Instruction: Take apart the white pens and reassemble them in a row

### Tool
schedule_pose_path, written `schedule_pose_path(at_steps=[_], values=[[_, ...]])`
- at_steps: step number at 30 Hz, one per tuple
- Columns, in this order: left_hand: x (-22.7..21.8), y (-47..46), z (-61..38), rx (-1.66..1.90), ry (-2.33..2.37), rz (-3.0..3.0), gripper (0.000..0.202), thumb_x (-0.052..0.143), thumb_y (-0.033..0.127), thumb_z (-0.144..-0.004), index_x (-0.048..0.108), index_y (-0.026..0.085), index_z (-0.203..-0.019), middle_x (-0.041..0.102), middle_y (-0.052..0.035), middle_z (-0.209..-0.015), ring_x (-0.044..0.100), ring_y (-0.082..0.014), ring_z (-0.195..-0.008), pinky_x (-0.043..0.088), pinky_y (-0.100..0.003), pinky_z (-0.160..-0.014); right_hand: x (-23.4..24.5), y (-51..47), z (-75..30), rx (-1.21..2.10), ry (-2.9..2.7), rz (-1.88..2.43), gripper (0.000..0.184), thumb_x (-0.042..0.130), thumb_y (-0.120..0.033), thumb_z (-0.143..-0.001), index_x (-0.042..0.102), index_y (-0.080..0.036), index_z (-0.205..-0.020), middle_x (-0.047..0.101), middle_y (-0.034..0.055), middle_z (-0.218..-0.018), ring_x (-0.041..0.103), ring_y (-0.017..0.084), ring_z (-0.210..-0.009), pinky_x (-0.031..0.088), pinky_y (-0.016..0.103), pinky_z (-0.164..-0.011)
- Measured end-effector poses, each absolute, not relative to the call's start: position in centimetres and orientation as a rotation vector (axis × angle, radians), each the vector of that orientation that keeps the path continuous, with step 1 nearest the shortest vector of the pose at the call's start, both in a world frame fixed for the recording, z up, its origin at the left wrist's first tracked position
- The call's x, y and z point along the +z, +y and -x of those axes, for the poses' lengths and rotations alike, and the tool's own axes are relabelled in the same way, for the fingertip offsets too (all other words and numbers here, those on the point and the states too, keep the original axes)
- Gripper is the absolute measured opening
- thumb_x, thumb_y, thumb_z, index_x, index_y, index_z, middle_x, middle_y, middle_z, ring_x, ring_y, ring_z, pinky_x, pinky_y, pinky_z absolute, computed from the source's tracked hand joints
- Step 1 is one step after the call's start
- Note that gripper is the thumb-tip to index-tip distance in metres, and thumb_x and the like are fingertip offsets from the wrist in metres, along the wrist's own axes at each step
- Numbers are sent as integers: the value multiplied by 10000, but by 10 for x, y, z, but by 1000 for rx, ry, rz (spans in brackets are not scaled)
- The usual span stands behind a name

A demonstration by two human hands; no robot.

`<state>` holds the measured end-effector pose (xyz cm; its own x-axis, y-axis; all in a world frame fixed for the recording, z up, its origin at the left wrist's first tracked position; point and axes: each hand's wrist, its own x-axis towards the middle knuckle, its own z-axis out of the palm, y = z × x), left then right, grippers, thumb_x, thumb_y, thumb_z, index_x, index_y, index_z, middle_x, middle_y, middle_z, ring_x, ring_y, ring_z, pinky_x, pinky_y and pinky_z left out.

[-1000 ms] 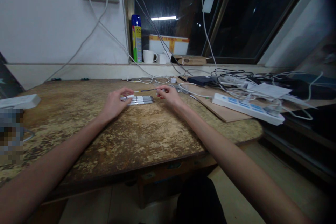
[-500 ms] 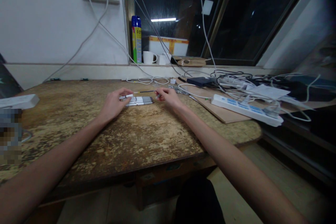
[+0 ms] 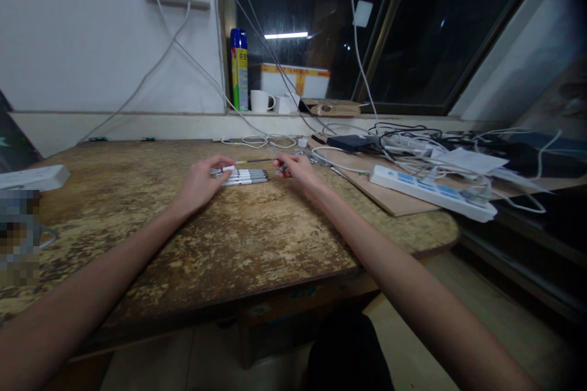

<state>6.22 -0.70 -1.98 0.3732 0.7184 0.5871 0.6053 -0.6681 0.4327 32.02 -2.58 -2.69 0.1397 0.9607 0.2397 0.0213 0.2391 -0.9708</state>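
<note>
My left hand [image 3: 202, 182] is closed around a white pen barrel [image 3: 227, 168], held at the far side of a row of pens. A thin, dark pen refill [image 3: 259, 160] with a pale yellowish stretch sticks out of the barrel to the right. Its far end reaches my right fingertips; whether they touch it is hard to see. My right hand [image 3: 297, 170] is pinched on a small grey pen part [image 3: 283, 167], mostly hidden by the fingers. Several white and grey pens [image 3: 247, 178] lie side by side on the worn wooden table [image 3: 257, 232] between my hands.
Small clear plastic bits [image 3: 312, 156] lie beyond my right hand. A white power strip [image 3: 431, 192] rests on a brown board [image 3: 367, 186] at right, near tangled cables. Another white power strip [image 3: 34, 178] is at left. A spray can [image 3: 239, 70] and mug [image 3: 260, 101] stand on the sill.
My right hand has shifted slightly to the right, and the small grey part shows more clearly in its fingers. My left hand keeps its hold on the barrel, almost unmoved.
</note>
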Motion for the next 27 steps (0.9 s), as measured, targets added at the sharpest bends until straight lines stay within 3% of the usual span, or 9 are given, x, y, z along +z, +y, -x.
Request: schedule_pose_path(at_steps=[9,17,27], values=[[-17,-11,-64,1168,1183,-2464,288,598,382,-935,738,225,-1131,779,-61,-1136,708,-266,-1041,508,-382,-976,-25,-26,-321,934,-1201,1104,334,543,-226,-953,683,-131,-666,629,11,-648,511,63,-501,393,179,-500],[-16,-14,-67,1146,1158,-2473,304,574,401,-950,746,230,-1134,775,-64,-1146,704,-267,-1040,498,-379,-958,-28,-25,-322,905,-1253,1091,320,575,-282,-931,691,-138,-669,644,17,-648,510,73,-528,398,184,-522],[-9,-23,-71,1095,1160,-2467,367,536,519,-966,780,256,-1041,793,-52,-1089,697,-273,-1007,482,-375,-930,-30,-25,-320,878,-1302,1088,309,575,-307,-916,688,-154,-673,653,19,-660,509,87,-540,398,205,-539]])
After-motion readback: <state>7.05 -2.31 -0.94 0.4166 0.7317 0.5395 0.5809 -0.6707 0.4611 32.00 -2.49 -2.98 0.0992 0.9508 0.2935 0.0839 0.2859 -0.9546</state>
